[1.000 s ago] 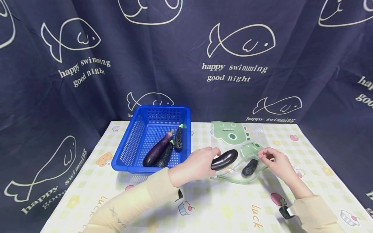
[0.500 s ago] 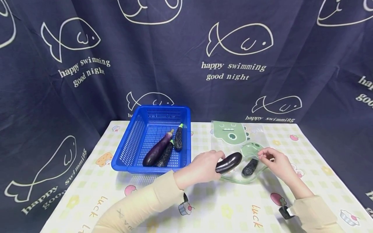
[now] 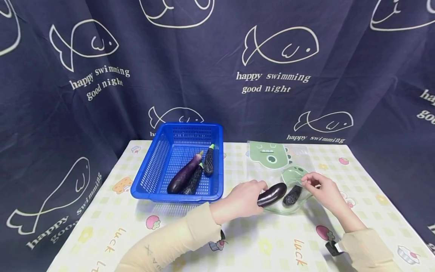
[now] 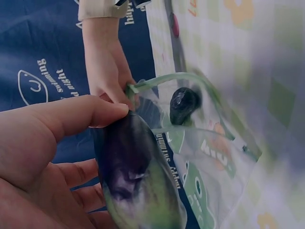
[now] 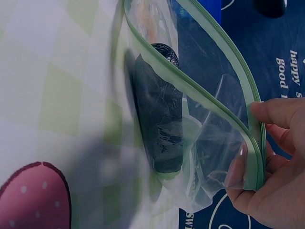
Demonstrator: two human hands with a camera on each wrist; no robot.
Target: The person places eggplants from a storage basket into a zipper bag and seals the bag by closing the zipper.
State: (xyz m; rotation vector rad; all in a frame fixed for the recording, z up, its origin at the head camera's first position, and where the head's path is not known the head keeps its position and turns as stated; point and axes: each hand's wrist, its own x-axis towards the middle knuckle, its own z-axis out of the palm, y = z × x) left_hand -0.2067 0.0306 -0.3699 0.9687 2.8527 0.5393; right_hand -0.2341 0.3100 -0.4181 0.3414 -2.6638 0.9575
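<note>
My left hand point(image 3: 245, 199) grips a glossy purple eggplant point(image 3: 273, 194) near one end. In the head view the eggplant's far end lies over the mouth of a clear zip bag. My right hand point(image 3: 323, 192) pinches the bag's green zip edge point(image 5: 252, 138) at a corner, with the mouth spread apart. Inside the bag lies a dark, wrinkled vegetable point(image 5: 159, 112) with a green end. The left wrist view shows the held eggplant point(image 4: 136, 171) close up, thumb on top, and the bag with the dark vegetable point(image 4: 185, 105) beyond it.
A blue plastic basket point(image 3: 142, 195) stands left of the bag, holding a long purple eggplant point(image 3: 185, 175) and two smaller dark vegetables with green tips. Another clear bag with a green dinosaur print point(image 3: 270, 155) lies behind. A dark blue curtain point(image 3: 217, 102) hangs at the table's back.
My left hand has moved right and slightly down with the eggplant, bringing it over the bag's mouth, close to the dark vegetable. The right hand has stayed at the bag's edge.
</note>
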